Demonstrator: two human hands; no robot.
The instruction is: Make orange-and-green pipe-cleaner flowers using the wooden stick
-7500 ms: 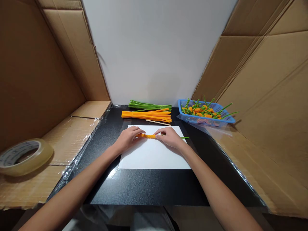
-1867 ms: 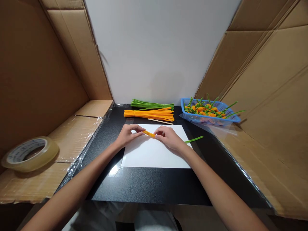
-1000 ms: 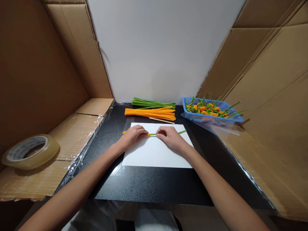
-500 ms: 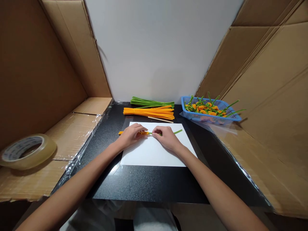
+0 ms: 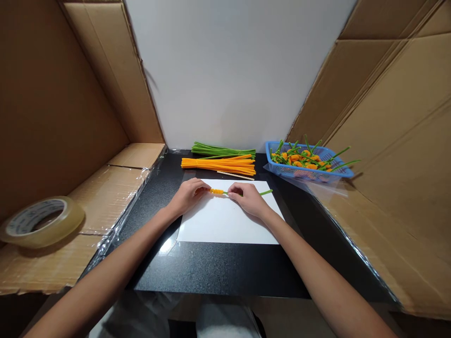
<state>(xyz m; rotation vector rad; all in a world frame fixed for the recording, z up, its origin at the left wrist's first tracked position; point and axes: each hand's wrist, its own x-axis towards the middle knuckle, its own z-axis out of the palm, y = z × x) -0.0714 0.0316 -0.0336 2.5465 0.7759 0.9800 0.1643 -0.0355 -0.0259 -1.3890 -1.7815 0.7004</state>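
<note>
Start out at nine o'clock from the white sheet (image 5: 229,220), on a roll of clear tape (image 5: 45,234) lying on the cardboard ledge (image 5: 97,202). Swing in to ten: see the left hand (image 5: 189,195), gripping an orange coil (image 5: 217,191) by its left end between drawn-together thumb and fingertips. Catch that coil toward eleven, over the sheet's far part, with a green stem (image 5: 267,192) coming out of its right end; impossible to tell whether touching the paper or lifted. Now up to twelve, beyond the far edge: a bundle of orange strips (image 5: 218,164) on the black tabletop (image 5: 211,272), a bundle of green strips (image 5: 218,150) just behind, a thin pale stick (image 5: 235,176) in front. On to two, and the right hand (image 5: 246,196), pinching the stem between closed thumb and fingers, with the free end poking out to the right. Farther out along two: a blue basket (image 5: 289,170), piled with orange-and-green pieces (image 5: 312,166).
</note>
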